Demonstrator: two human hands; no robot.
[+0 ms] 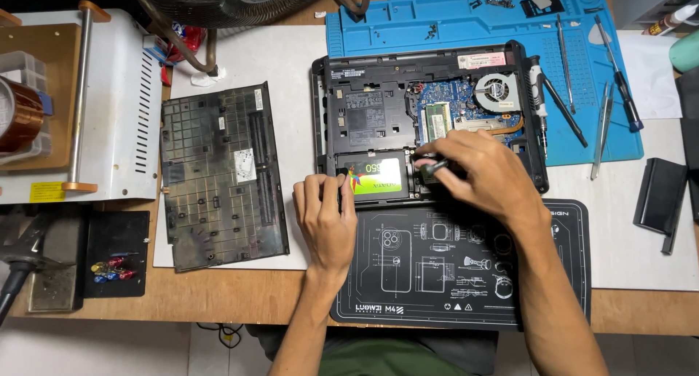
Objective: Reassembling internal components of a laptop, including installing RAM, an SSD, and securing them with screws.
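Both hands on opened black laptop, underside up, cover off.

Left hand flat, fingers loose, pressing front-left edge of black laptop chassis just beside green-labelled rectangular drive seated in its bay. Right hand pinched around dark-handled small screwdriver, tip at right edge of drive. Removed black plastic bottom cover lying on white sheet left of chassis. Black printed work mat under wrists; blue silicone mat behind, long slim tools on it.

Green drive label, yellow sticker
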